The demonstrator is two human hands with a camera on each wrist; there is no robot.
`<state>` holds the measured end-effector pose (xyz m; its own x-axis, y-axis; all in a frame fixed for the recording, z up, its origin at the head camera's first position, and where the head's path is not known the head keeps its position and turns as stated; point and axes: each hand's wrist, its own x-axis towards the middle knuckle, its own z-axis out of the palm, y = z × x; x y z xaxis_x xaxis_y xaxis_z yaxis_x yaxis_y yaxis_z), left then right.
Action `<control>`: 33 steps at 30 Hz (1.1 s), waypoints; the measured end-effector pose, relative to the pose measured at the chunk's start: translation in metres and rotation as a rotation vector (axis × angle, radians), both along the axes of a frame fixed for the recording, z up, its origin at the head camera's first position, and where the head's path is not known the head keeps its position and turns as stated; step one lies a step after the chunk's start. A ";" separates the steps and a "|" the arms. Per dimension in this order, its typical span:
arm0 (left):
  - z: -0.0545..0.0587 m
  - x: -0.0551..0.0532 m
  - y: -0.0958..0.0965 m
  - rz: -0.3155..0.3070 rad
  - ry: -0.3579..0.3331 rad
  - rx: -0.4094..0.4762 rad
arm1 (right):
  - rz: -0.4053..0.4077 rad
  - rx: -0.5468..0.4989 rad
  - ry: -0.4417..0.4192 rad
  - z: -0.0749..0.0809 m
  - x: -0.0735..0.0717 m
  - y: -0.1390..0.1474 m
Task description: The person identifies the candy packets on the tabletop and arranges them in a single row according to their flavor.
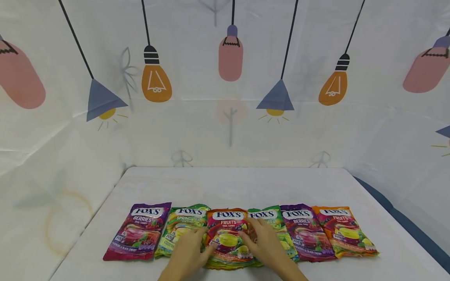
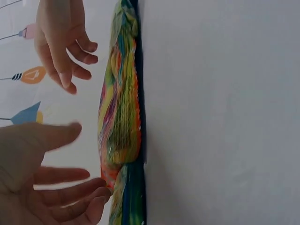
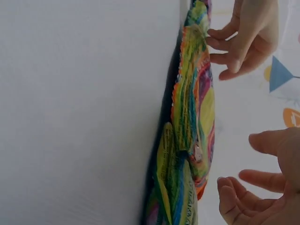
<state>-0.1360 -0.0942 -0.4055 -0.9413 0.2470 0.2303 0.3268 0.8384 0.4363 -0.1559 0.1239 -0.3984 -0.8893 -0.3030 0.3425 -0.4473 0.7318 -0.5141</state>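
Observation:
An orange-red bag of Fox's Fruits candy [image 1: 227,239] lies flat, with one of my hands at either side. My left hand [image 1: 188,249] is over the border between this bag and a green Spring Tea bag [image 1: 181,224]; its fingertips appear to touch the edge in the left wrist view. Slightly bent and spread, the fingers of my right hand [image 1: 264,246] are over the bag's right side and a second green bag [image 1: 285,236]. A gap shows between that hand [image 3: 262,183] and the bags in the right wrist view. Neither hand grips anything.
A purple Berries bag [image 1: 135,238] ends the row at the left. To the right lie another purple bag [image 1: 307,234] and another orange Fruits bag [image 1: 346,232]. All rest on a white table [image 1: 232,185] before a lamp-patterned sheet [image 1: 197,128].

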 end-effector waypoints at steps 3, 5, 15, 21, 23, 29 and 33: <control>-0.002 0.000 0.003 0.031 -0.031 0.063 | -0.025 0.016 -0.055 -0.002 0.000 0.000; -0.002 -0.001 0.005 0.053 -0.052 0.089 | -0.047 0.020 -0.092 -0.003 0.000 -0.001; -0.005 -0.007 0.009 0.143 -0.131 0.186 | -0.050 -0.015 -0.249 -0.003 -0.001 -0.001; -0.008 -0.008 0.007 0.141 -0.184 0.224 | -0.035 -0.042 -0.322 -0.007 -0.004 0.003; -0.009 -0.009 0.005 0.125 -0.208 0.266 | -0.021 -0.076 -0.350 -0.009 -0.006 0.004; -0.012 -0.011 0.002 0.058 -0.275 0.436 | 0.044 -0.170 -0.415 -0.012 -0.010 0.007; -0.015 -0.011 0.003 0.044 -0.254 0.473 | 0.063 -0.161 -0.408 -0.013 -0.012 0.008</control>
